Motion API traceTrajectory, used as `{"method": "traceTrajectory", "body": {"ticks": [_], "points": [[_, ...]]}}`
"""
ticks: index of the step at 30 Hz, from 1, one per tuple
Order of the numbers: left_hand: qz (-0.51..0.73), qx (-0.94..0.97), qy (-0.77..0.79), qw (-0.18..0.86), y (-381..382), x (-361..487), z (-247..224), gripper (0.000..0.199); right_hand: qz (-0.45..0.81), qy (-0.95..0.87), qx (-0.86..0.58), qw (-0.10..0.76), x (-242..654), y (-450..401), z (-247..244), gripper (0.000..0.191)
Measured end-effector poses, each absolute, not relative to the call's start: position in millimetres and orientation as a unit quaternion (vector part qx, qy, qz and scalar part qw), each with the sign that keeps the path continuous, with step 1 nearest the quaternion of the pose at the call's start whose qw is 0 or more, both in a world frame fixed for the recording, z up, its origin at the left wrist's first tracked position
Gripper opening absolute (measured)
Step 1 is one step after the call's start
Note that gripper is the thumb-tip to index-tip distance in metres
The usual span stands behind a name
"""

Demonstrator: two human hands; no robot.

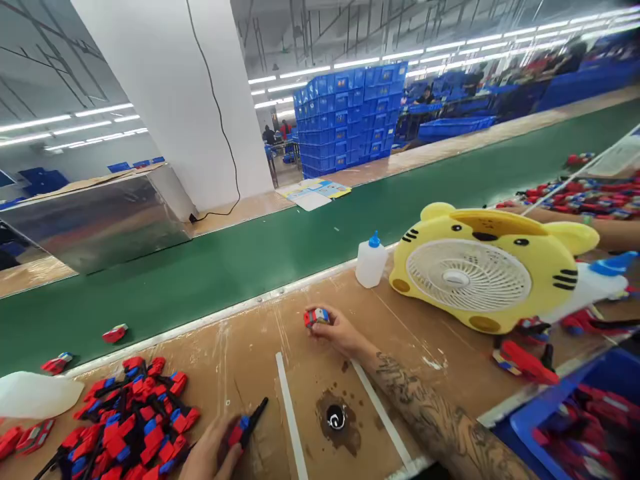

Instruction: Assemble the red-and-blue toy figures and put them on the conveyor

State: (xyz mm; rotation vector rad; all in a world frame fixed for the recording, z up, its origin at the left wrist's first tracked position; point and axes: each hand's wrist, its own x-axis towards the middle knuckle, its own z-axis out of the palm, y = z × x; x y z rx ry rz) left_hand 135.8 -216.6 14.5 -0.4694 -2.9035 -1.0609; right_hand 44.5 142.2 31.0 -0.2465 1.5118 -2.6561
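My right hand (340, 332), at the end of a tattooed forearm, grips a small red, white and blue part (317, 317) over the middle of the brown bench. At the bottom, my left hand (213, 450) is closed around a red and blue piece with a black rod (254, 421). Just left of that hand lies a pile of red, blue and black parts (135, 427). Between my forearms, a small round dark pot (335, 417) sits in a wet brown stain. Two pale strips run along the bench on either side of it.
A green conveyor (225, 257) crosses beyond the bench, carrying two red parts. A white bottle with a blue cap (371, 265) stands beside a yellow animal-shaped fan (475, 267). At lower right is a blue bin (530, 427); another person's arm (610, 233) shows behind the fan.
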Motion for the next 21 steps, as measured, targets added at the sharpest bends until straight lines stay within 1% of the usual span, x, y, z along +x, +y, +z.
{"method": "traceTrajectory", "body": {"ticks": [2,3,4,6,8,10,12,15,18,21], "points": [[-0.313,-0.115,-0.941,-0.058,-217.9,134.2,27.7,0.046,-0.890,0.453,-0.019,0.041,40.6,147.2,15.6,0.052],[-0.290,-0.110,-0.946,-0.095,-215.3,134.3,36.1,0.048,-0.900,0.433,-0.005,0.049,39.0,149.2,11.0,0.053],[-0.264,-0.114,-0.949,-0.129,-210.8,134.7,44.3,0.044,-0.909,0.413,-0.001,0.052,37.6,151.3,8.3,0.051],[-0.207,-0.127,-0.955,-0.171,-198.6,135.7,56.9,0.028,-0.924,0.378,-0.013,0.064,36.0,156.1,7.2,0.045],[-0.160,-0.133,-0.962,-0.177,-188.3,136.9,61.6,0.018,-0.927,0.367,-0.024,0.080,35.9,160.7,8.8,0.042],[-0.153,-0.133,-0.966,-0.162,-184.6,138.0,59.4,0.017,-0.923,0.372,-0.031,0.095,37.0,163.8,10.9,0.044],[-0.210,-0.103,-0.962,-0.144,-186.1,138.5,54.1,0.027,-0.919,0.380,-0.034,0.099,38.1,165.2,12.4,0.047],[-0.387,0.001,-0.910,-0.148,-185.1,138.5,49.6,0.044,-0.918,0.387,-0.038,0.080,37.8,166.4,13.0,0.046],[-0.563,0.085,-0.806,-0.164,-168.8,139.2,54.7,0.051,-0.926,0.369,-0.046,0.068,35.5,169.2,12.0,0.046],[-0.679,0.098,-0.698,-0.203,-148.7,141.0,65.0,0.054,-0.937,0.340,-0.048,0.068,32.8,173.0,10.2,0.050]]}}
